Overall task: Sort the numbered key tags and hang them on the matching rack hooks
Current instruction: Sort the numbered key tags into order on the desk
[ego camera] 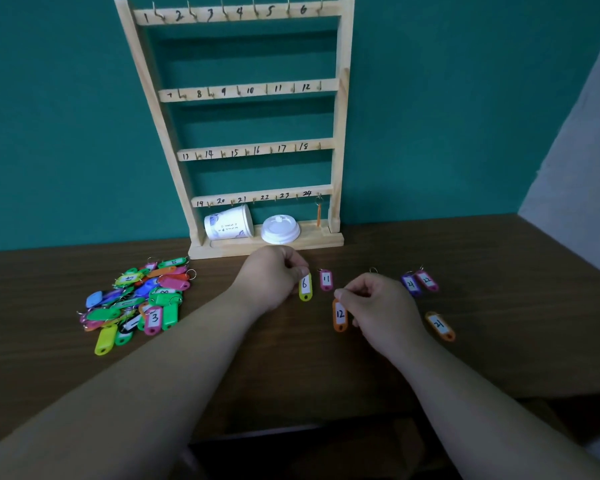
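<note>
Two bare forearms reach forward over the dark brown wooden table [291, 368]. The left hand [274, 271] has its fingers curled, thumb and forefinger pinching the ring end of a lime-yellow plastic key tag [305, 287] whose white paper label reads 6. The right hand [378, 303], fingers likewise curled in, pinches the top of an orange plastic tag [340, 315] labelled 12. Whether either tag is lifted off the wood I cannot tell.

Between the two hands lies a pink tag [326, 279] marked 11. To the right of the right hand a purple tag [411, 284], its number unclear, lies just beside a pink tag [427, 280] marked 22, and nearer the camera an orange tag [440, 325] reads 21. Off to the left sits a loose heap of bright tags [136, 299] in green, blue, pink, orange and yellow, each with a small metal ring; a 3 and a 15 face up.

Against the teal wall stands a pale wooden rack [340, 133] with four rails of small hooks, hand-numbered 1 to 24. One thin orange tag [318, 214] hangs edge-on from the hook by 24. On the rack's base a white paper cup [227, 223] lies on its side next to a white plastic lid [280, 229].
</note>
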